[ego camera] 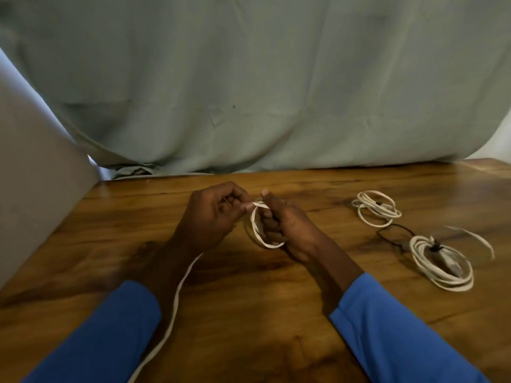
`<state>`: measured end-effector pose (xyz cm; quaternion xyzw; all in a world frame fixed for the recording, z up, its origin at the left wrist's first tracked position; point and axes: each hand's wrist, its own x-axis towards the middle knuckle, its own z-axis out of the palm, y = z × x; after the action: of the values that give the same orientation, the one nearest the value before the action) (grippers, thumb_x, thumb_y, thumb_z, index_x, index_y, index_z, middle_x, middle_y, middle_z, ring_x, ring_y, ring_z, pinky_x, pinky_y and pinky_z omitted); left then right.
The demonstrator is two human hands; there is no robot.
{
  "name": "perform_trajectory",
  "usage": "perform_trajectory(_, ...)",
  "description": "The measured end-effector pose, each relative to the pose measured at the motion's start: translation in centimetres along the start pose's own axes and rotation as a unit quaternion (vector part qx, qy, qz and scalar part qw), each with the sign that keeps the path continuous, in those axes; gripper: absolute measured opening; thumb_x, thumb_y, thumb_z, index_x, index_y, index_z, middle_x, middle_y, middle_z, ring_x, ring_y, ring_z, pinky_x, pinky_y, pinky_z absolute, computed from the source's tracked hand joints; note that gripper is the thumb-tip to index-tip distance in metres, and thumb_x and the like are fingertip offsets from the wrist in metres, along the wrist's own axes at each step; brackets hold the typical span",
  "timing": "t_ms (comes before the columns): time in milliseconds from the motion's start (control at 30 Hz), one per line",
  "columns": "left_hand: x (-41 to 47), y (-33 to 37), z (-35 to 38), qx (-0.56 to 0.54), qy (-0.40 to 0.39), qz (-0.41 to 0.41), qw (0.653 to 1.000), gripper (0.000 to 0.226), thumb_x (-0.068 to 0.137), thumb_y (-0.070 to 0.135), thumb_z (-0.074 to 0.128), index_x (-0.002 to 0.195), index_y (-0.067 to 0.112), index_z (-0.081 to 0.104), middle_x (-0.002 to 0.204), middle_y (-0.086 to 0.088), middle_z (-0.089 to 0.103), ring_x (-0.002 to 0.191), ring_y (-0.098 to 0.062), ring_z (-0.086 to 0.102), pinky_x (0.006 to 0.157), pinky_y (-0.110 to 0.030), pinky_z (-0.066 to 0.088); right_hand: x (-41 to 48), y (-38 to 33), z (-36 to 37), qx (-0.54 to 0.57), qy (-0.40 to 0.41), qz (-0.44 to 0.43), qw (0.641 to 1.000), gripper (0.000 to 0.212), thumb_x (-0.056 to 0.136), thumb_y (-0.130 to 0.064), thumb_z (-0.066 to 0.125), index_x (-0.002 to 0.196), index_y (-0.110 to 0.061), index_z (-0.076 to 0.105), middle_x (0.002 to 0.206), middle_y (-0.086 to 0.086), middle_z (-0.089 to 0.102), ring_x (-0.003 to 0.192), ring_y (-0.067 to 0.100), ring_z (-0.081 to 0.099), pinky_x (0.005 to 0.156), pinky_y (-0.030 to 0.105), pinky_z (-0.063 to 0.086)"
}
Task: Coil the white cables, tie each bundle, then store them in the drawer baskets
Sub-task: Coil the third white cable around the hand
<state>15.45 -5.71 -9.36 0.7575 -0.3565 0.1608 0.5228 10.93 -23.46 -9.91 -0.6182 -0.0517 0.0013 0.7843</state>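
Over the middle of the wooden table (249,299), my right hand (287,228) grips a small coil of white cable (258,230) wound round its fingers. My left hand (213,217) pinches the same cable just left of the coil. The loose tail runs down under my left wrist to the bottom edge of the view. Two coiled white cable bundles lie on the table at the right: a far bundle (376,207) and a nearer bundle (442,264), each with a small dark tie on it.
A thin black loop (395,234) lies between the two bundles, and a loose white strip (475,237) beside the nearer one. Grey-green cloth (249,92) hangs behind the table. A grey panel (33,175) stands at the left edge.
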Motion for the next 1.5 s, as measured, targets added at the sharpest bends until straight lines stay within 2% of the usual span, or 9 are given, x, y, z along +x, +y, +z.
perform_trajectory(167,-0.2,1.0,1.4,0.01,0.059,-0.03,0.998,0.008,0.092,0.017,0.077,0.085,0.015,0.075,0.061,0.016,0.068,0.05,-0.004,0.061,0.055,-0.023,0.049,-0.1,-0.4,-0.1,0.035,-0.013,0.013,0.999,0.052,0.104,-0.046,0.048,0.064,-0.013,0.05,0.046,-0.001,0.031,0.027,0.008,0.025,0.032,0.016,0.019)
perform_trajectory(333,-0.7,-0.4,2.4,-0.131,-0.025,-0.141,0.981,0.018,0.092,0.039,0.069,0.104,0.026,0.07,0.094,0.003,0.076,0.087,-0.012,0.072,0.079,-0.04,0.059,0.0,-0.3,-0.6,0.051,0.018,0.013,0.998,0.051,0.105,-0.042,0.049,0.065,-0.011,0.051,0.044,0.0,0.032,0.025,0.007,0.025,0.036,0.017,0.016)
perform_trajectory(433,-1.6,-0.3,2.3,-0.044,-0.094,-0.119,0.987,0.044,0.091,0.034,0.076,0.132,0.027,0.061,0.112,0.011,0.075,0.102,-0.001,0.071,0.088,-0.024,0.055,0.2,-0.3,-1.0,0.089,0.015,0.056,0.994,0.051,0.106,-0.045,0.045,0.067,-0.011,0.047,0.041,-0.002,0.033,0.024,0.005,0.025,0.036,0.015,0.015)
perform_trajectory(633,-1.2,-0.3,2.2,-0.019,-0.088,-0.094,0.991,0.026,0.098,0.017,0.064,0.123,0.023,0.072,0.098,0.001,0.078,0.079,-0.016,0.074,0.069,-0.037,0.06,-0.3,-0.7,-0.1,0.136,0.006,0.102,0.985,0.054,0.106,-0.049,0.043,0.064,-0.014,0.041,0.041,-0.001,0.029,0.028,0.009,0.03,0.033,0.018,0.038)
perform_trajectory(800,-1.2,0.1,1.9,0.076,-0.09,-0.046,0.992,0.039,0.094,0.018,0.048,0.125,0.022,0.071,0.114,0.008,0.076,0.106,-0.006,0.069,0.096,-0.032,0.054,0.2,-0.1,0.3,0.149,0.069,0.11,0.98,0.049,0.103,-0.043,0.053,0.067,-0.011,0.051,0.044,0.003,0.048,0.036,0.014,0.055,0.04,0.024,0.051)
perform_trajectory(1133,-1.4,-0.2,3.7,0.03,-0.07,-0.072,0.994,0.037,0.101,0.035,0.046,0.131,0.021,0.063,0.121,0.005,0.071,0.115,-0.011,0.065,0.105,-0.038,0.049,0.4,-0.3,0.1,0.223,0.003,0.126,0.967,0.05,0.106,-0.039,0.036,0.063,-0.016,0.043,0.04,-0.007,0.027,0.026,0.004,0.02,0.031,0.012,0.011)
perform_trajectory(1267,-1.6,0.0,3.7,0.062,-0.044,-0.046,0.996,0.019,0.106,0.023,0.049,0.107,0.027,0.068,0.097,0.009,0.072,0.092,0.0,0.065,0.086,-0.022,0.047,0.0,-0.6,0.3,0.139,-0.001,0.11,0.984,0.053,0.104,-0.049,0.042,0.061,-0.018,0.042,0.041,-0.006,0.026,0.028,0.006,0.019,0.035,0.016,0.011)
perform_trajectory(1367,-1.6,0.1,3.4,0.054,-0.03,-0.055,0.997,0.027,0.107,0.018,0.051,0.085,0.018,0.066,0.069,0.007,0.065,0.063,-0.001,0.06,0.068,-0.028,0.048,-0.4,-0.6,0.5,0.043,0.002,0.066,0.997,0.056,0.103,-0.047,0.053,0.053,-0.021,0.051,0.042,-0.005,0.031,0.03,0.006,0.022,0.034,0.017,0.016)
perform_trajectory(1500,-1.6,0.6,2.2,-0.023,-0.087,-0.104,0.99,0.027,0.109,0.03,0.051,0.093,0.019,0.07,0.076,0.001,0.073,0.062,-0.011,0.067,0.056,-0.032,0.053,-0.6,-0.5,0.7,-0.028,0.008,0.023,0.999,0.051,0.106,-0.041,0.05,0.065,-0.011,0.055,0.04,-0.003,0.043,0.028,0.005,0.029,0.033,0.013,0.018)
